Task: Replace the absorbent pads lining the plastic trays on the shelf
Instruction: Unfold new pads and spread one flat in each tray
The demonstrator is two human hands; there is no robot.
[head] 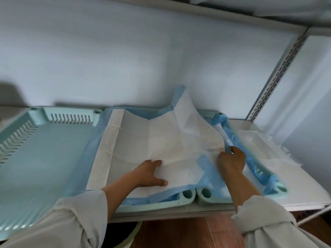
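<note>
Three pale green plastic trays stand side by side on a white shelf. The left tray is bare. A white absorbent pad with blue edging lies crumpled over the middle tray and spills onto the right tray; its far right corner stands up against the wall. My left hand rests flat on the pad near its front edge, fingers spread. My right hand pinches the pad's blue edge over the right tray.
The white shelf board carries clear plastic wrapping to the right of the trays. A perforated metal upright rises at the right. The upper shelf hangs overhead. Below are wooden floor and a round bin rim.
</note>
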